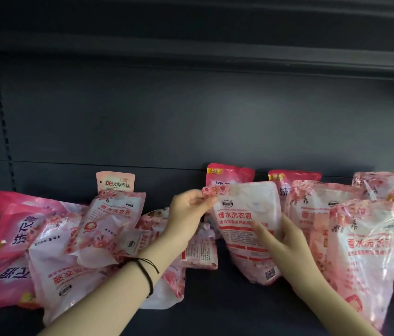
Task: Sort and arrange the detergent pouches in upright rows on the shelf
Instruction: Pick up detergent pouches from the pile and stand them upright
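A pale pink detergent pouch [244, 209] with rose print stands upright in the middle of the dark shelf [227, 309]. My left hand [187, 212] pinches its top left corner. My right hand [283, 241] presses against its front and right edge. To its right stand more upright pouches, the nearest [365, 248] at the front and one [312, 204] behind it. Two darker pink pouches [230, 174] stand at the back. On the left lies a jumbled heap of pouches [65, 243], most flat or leaning.
The shelf's dark back panel [191, 117] rises behind, with a slotted upright [4, 132] at the left. Another shelf [215, 57] hangs overhead. Bare shelf floor shows in front of the held pouch. A black band sits on my left wrist [146, 272].
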Demonstrator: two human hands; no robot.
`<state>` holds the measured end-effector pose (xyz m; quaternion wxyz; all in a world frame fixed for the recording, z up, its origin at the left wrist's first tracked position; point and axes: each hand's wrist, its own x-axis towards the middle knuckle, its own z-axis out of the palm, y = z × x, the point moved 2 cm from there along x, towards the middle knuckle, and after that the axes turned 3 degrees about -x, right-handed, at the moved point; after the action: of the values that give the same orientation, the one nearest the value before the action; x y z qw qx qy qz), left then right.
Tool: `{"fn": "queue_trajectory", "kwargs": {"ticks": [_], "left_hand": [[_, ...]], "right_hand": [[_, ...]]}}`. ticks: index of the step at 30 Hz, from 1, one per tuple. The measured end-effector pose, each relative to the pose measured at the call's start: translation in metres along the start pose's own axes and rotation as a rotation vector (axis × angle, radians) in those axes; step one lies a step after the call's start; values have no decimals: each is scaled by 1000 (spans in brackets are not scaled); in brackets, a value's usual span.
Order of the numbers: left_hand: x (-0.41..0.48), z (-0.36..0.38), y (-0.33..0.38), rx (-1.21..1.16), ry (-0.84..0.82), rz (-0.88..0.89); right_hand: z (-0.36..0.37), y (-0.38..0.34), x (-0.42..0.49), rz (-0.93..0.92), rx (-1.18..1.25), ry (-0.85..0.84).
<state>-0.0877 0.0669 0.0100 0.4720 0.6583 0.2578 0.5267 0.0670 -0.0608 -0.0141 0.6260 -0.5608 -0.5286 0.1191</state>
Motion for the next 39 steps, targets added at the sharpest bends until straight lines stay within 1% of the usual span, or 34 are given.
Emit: {"fn": "queue_trajectory", "kwargs": {"ticks": [2, 4, 6, 8, 9, 11, 13, 16, 20, 26, 30, 33, 35, 37, 39], "left_hand": [[8, 12, 2, -2, 17, 26], [15, 24, 2, -12, -5, 29], [21, 33, -4, -36, -81, -25], [24, 40, -16, -43, -193, -113], [25, 42, -23, -28, -236, -135], [25, 39, -32, 14, -269, -119], [26, 33, -34, 46, -270, -76], [26, 23, -33, 72, -267, -59], [21, 12, -35, 126, -259, -32], [24, 3, -33, 132, -312, -43], [31, 18, -34, 67, -307, -61], [33, 19, -34, 111, -302, -65], [35, 14, -30, 208, -309, -62], [36, 4, -22, 306, -294, -81], [36, -14, -8, 438, -279, -60]], "right_hand": [[-2, 12, 6, 65, 47, 70], [-2, 22, 18, 178, 182, 135], [1, 31, 30, 286, 279, 179], [8, 40, 41, 335, 311, 181], [12, 43, 45, 338, 321, 170], [19, 47, 53, 322, 341, 134], [25, 47, 57, 301, 373, 88], [31, 47, 61, 292, 416, 29], [41, 50, 59, 321, 498, -24], [43, 49, 58, 315, 515, -37], [34, 47, 67, 340, 436, 21], [30, 44, 69, 348, 273, 36], [27, 37, 71, 293, 103, 78], [24, 23, 74, 176, -94, 138], [21, 8, 80, 57, -227, 155]]}}
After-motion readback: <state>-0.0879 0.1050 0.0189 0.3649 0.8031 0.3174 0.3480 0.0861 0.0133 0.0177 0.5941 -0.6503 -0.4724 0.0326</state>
